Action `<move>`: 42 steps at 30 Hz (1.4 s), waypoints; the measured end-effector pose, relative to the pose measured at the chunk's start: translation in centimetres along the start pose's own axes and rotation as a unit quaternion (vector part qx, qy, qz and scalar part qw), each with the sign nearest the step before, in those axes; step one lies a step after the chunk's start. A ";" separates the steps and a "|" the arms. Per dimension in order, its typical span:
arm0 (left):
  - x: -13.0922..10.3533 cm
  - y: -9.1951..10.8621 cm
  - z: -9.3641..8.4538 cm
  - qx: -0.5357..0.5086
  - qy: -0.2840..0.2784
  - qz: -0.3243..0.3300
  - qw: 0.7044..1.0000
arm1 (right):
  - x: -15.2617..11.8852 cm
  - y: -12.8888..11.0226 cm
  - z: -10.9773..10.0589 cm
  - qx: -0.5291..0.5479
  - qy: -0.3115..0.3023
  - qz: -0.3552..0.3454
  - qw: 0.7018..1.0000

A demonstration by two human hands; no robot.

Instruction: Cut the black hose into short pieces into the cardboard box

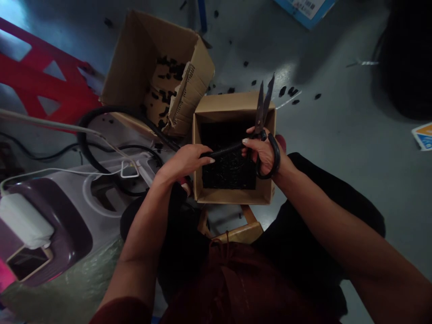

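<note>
My left hand (192, 159) is closed around a black ribbed tube (227, 150), which spans the gap between my hands. My right hand (261, 150) has a pair of scissors (261, 105) in it, blades slightly apart and pointing away from me. Its thumb and fingertips also pinch the tube's end. Both hands are over a small cardboard box (232, 101) whose bottom is covered with black pieces (232, 173). Past my left hand, the tube loops off to the left and curls round.
A larger open cardboard box (135, 58) with black scraps in it stands at the far left. More scraps (282, 91) lie on the grey floor. At left are a red plastic frame (43, 76), cables and a grey-purple plastic container (57, 220) bearing a white power adapter (27, 220).
</note>
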State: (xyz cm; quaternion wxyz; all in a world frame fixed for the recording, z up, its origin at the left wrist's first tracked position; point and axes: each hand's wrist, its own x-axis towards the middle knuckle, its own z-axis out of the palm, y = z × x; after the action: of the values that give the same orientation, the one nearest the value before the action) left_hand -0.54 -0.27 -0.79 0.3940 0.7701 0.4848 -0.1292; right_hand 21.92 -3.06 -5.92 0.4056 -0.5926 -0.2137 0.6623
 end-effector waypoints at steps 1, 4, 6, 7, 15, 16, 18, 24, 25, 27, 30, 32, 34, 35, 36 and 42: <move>0.0 0.1 0.0 0.002 0.010 -0.002 1.000 | 0.0 0.0 0.0 -0.003 -0.004 -0.004 1.000; 0.1 0.6 0.0 0.004 0.040 -0.017 0.999 | 0.0 -0.2 -0.1 -0.023 -0.009 -0.013 1.000; 0.1 1.0 0.0 0.009 0.053 -0.028 0.998 | 0.0 -0.3 -0.1 -0.033 -0.001 -0.016 0.999; 0.2 1.1 0.1 0.015 0.060 -0.035 0.997 | 0.0 -0.4 -0.1 -0.034 0.003 -0.020 0.999; 0.5 1.2 0.9 0.037 0.086 -0.058 0.994 | 0.3 0.2 -0.4 -0.052 -0.003 -0.054 0.997; 0.5 1.2 0.9 0.025 0.070 -0.053 0.996 | 0.3 0.3 -0.5 -0.055 -0.002 -0.058 0.997; 0.4 1.2 1.0 -0.006 0.035 -0.030 0.999 | 0.4 0.5 -0.6 -0.059 -0.003 -0.068 0.996; 0.5 1.5 1.4 -0.096 0.006 0.019 0.995 | -0.4 0.4 -0.1 -0.103 -0.035 -0.065 0.992; 0.5 1.6 1.4 -0.099 0.012 0.016 0.995 | -0.5 0.3 0.0 -0.109 -0.035 -0.061 0.992; 0.6 1.5 1.3 -0.106 0.033 0.006 0.994 | -0.7 0.2 0.2 -0.103 -0.031 -0.050 0.993; 0.4 1.3 0.7 -0.124 0.072 -0.004 0.990 | -0.8 0.2 0.5 -0.086 -0.023 -0.040 0.995; 0.3 1.1 0.2 -0.130 0.109 -0.015 0.985 | -1.1 0.4 0.8 -0.098 -0.025 -0.034 0.994; 0.2 0.6 -0.3 -0.124 0.149 -0.027 0.981 | -1.5 1.0 1.2 -0.124 -0.042 -0.021 0.991; 0.1 0.4 -0.6 -0.118 0.168 -0.034 0.978 | -1.8 1.3 1.4 -0.140 -0.055 -0.014 0.989; 0.1 0.1 -0.8 -0.112 0.183 -0.040 0.976 | -2.1 1.8 1.5 -0.156 -0.069 -0.008 0.985; -0.1 -0.7 -1.2 -0.116 0.202 -0.039 0.972 | -3.5 3.8 1.9 -0.262 -0.147 -0.022 0.953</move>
State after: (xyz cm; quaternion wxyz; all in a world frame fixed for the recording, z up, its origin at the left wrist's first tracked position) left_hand -1.41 0.74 -0.32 0.3693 0.7100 0.5954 0.0707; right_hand 18.95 -7.64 -6.32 0.2145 -0.5690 -0.4505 0.6537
